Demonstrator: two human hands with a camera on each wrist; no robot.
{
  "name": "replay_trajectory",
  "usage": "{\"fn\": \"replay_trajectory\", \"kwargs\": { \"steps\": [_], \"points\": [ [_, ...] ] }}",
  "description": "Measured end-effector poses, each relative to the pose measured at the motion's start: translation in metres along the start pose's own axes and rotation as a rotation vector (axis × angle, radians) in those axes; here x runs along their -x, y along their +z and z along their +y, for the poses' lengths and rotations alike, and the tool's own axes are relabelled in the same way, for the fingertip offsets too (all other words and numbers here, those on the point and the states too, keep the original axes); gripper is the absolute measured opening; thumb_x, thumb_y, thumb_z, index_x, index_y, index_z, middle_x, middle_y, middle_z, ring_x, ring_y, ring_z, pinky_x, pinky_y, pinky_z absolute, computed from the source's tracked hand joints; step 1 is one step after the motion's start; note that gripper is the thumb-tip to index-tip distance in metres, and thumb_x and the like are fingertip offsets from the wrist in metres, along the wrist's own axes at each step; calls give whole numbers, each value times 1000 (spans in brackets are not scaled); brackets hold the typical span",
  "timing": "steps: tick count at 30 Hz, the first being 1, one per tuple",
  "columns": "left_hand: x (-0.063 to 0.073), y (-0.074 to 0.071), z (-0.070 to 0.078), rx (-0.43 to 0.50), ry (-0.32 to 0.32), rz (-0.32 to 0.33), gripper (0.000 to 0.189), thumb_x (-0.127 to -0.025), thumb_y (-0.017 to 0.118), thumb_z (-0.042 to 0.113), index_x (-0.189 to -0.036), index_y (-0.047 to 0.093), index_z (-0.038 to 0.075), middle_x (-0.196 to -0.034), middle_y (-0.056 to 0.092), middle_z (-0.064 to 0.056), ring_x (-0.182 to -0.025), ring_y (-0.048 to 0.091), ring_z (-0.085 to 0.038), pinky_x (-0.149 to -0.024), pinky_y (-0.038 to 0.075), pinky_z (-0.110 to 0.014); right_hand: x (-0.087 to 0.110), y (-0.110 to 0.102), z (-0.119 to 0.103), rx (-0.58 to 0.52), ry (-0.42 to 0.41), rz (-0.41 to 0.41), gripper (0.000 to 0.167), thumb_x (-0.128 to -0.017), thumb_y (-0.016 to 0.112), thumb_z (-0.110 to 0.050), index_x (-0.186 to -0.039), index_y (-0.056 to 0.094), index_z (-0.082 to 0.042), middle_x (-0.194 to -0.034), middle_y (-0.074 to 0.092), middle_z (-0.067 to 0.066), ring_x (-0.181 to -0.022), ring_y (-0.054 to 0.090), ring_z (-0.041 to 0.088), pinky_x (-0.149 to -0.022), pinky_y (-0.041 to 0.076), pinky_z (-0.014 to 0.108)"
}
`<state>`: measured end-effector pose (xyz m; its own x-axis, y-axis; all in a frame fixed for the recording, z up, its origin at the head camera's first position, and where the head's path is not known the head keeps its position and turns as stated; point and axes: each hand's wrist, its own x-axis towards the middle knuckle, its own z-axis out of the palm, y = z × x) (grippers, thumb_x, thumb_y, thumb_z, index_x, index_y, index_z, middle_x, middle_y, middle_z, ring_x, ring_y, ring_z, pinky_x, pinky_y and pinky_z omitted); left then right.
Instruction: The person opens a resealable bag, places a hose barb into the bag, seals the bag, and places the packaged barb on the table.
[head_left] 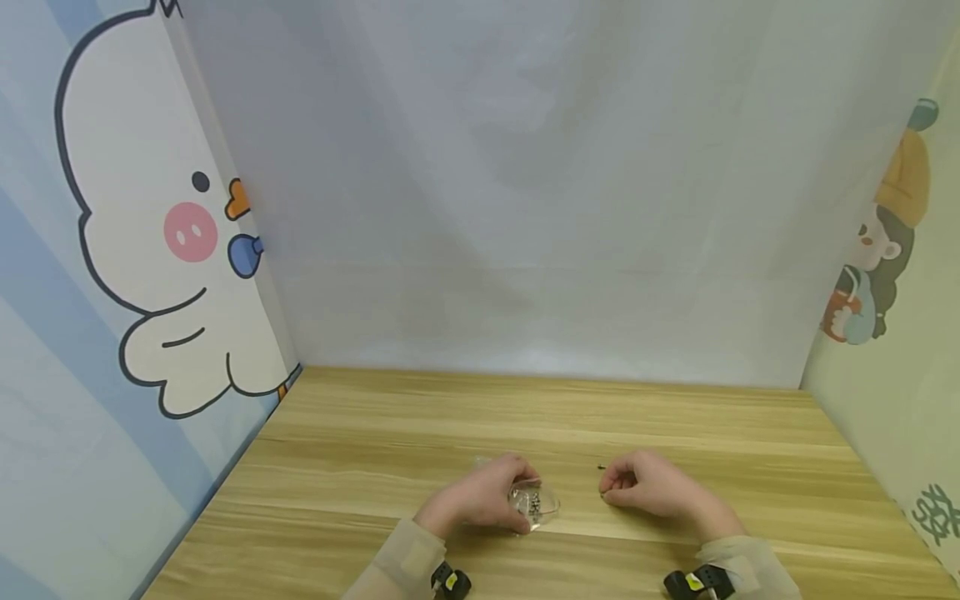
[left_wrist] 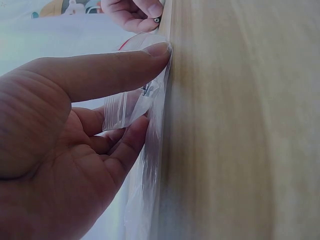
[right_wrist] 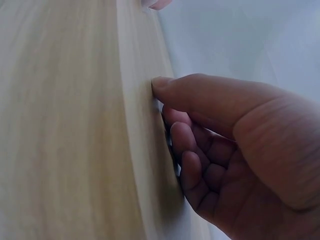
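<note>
My left hand (head_left: 483,498) grips a clear plastic zip bag (head_left: 551,505), thumb on one side and fingers on the other, low over the wooden table. Several small metal pieces (head_left: 534,503) lie bunched inside it. In the left wrist view the bag's ribbed zip strip (left_wrist: 117,114) shows between thumb and fingers. To the right, my right hand (head_left: 648,485) pinches a small dark metal piece (left_wrist: 157,20) with a round end, close to the tabletop. In the right wrist view its other fingers are curled and the piece is hidden behind the thumb.
Another tiny dark piece (head_left: 602,467) lies on the wooden table (head_left: 360,433) just beyond the right fingertips. A pale sheet (head_left: 525,208) hangs along the back edge. Printed cartoon panels stand at the left (head_left: 135,250) and right (head_left: 892,367).
</note>
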<state>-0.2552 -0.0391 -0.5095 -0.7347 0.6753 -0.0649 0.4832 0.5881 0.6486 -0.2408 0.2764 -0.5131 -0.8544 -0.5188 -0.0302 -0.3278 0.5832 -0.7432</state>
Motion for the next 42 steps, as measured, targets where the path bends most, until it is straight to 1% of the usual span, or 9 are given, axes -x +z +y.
{"fn": "replay_trajectory", "kwargs": {
  "steps": [12,21,24,32,42],
  "points": [
    [0,0,1,21,-9,-2,62,-72,98,11,-127,69,8,-119,64,5,-106,59,-6,-99,50,-25,-1,1,-3,23,-5,11,6,-96,80,-18,-95,77,-14,-85,69,-10,-77,61,5,-71,53,26],
    [0,0,1,-7,-9,1,63,-72,98,13,-127,69,8,-119,64,6,-105,59,-6,-98,50,-25,-6,5,-5,37,-33,6,6,-95,82,-19,-93,77,-15,-85,69,-11,-77,62,4,-71,54,26],
    [0,1,0,-13,-7,2,63,-72,98,13,-127,69,8,-118,64,6,-105,59,-5,-99,50,-25,-8,7,-7,44,-57,12,6,-94,82,-18,-91,77,-17,-83,69,-12,-76,62,3,-71,55,26],
    [-1,1,0,-11,-7,3,63,-71,98,13,-127,69,8,-118,64,6,-105,59,-5,-99,49,-25,-9,12,-13,21,-68,14,6,-93,82,-16,-91,77,-16,-83,70,-12,-77,63,3,-72,56,26],
    [-1,1,0,-11,-12,5,63,-71,98,13,-127,69,9,-118,65,6,-105,59,-6,-98,49,-26,-10,15,-18,22,-88,13,6,-93,81,-15,-90,76,-16,-83,70,-12,-77,63,3,-72,56,26]
  ]
}}
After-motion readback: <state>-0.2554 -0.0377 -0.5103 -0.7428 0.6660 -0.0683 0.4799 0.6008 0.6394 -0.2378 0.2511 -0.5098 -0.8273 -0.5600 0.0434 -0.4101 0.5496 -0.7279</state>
